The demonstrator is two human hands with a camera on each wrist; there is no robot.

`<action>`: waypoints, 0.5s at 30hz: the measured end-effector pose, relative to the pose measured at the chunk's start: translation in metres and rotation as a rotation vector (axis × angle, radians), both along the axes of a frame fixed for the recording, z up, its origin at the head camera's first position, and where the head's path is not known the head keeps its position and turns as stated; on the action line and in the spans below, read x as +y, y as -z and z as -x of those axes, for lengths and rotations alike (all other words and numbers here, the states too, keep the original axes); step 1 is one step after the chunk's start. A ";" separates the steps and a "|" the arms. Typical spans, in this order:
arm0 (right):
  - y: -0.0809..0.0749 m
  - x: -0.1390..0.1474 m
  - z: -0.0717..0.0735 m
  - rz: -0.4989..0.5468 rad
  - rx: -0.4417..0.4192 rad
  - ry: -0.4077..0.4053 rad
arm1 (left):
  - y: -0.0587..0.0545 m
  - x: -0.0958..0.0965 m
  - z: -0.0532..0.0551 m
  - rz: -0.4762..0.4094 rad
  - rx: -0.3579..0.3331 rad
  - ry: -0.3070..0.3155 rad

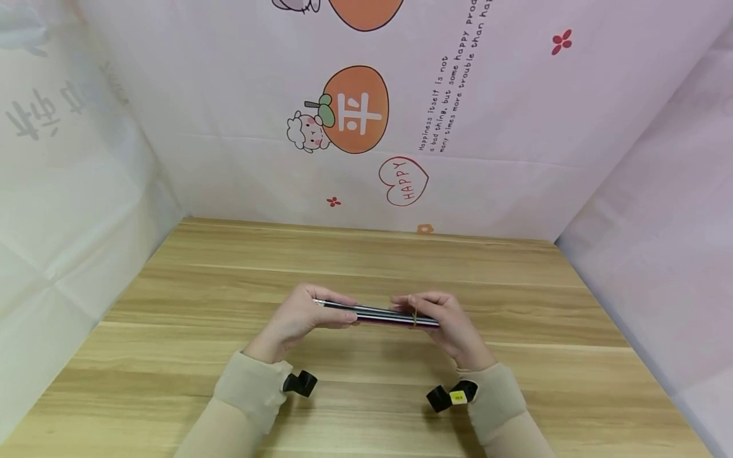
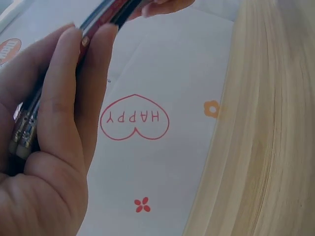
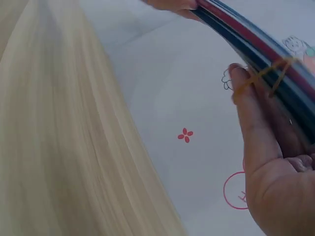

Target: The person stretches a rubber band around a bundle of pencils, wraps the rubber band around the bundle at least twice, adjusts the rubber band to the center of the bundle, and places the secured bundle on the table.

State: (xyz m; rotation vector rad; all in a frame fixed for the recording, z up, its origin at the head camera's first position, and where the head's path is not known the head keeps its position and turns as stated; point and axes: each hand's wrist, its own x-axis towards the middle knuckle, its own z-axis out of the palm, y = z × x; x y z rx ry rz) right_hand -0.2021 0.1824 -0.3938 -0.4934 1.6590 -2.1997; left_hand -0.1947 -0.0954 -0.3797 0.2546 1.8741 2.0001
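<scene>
A bundle of pencils [image 1: 383, 315], dark with some red ones, is held level above the table. My left hand [image 1: 300, 317] grips its left end between thumb and fingers; metal ferrules and erasers [image 2: 22, 130] show against the palm in the left wrist view. At the other end, my right hand [image 1: 452, 326] holds a thin yellow rubber band [image 3: 261, 76] that crosses the pencils. In the right wrist view, the band is hooked over a fingertip, with the fingers lying along the bundle.
The wooden table [image 1: 366, 407] spreads beneath both hands. A white printed sheet [image 1: 492, 191] with cartoons and lettering stands behind it, and pale sheets [image 1: 647, 222] rise at both sides. Black cameras [image 1: 439, 399] stick out from the wrist cuffs.
</scene>
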 end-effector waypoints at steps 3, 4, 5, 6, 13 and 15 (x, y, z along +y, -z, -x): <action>0.000 0.002 -0.001 0.010 -0.070 0.006 | 0.000 0.002 -0.001 -0.017 -0.001 0.042; 0.000 0.001 -0.002 0.017 -0.099 0.017 | 0.000 0.002 -0.001 -0.028 0.003 0.051; -0.001 0.000 -0.003 0.025 -0.125 0.025 | 0.000 0.003 -0.002 -0.040 0.009 0.059; -0.002 -0.002 -0.005 0.029 -0.146 0.032 | 0.001 0.004 -0.002 -0.051 0.016 0.063; 0.001 -0.016 -0.007 0.257 -0.197 -0.021 | 0.004 0.005 -0.001 -0.105 0.057 0.034; 0.006 -0.018 -0.005 0.335 -0.174 -0.047 | 0.006 0.006 0.000 -0.145 0.048 0.008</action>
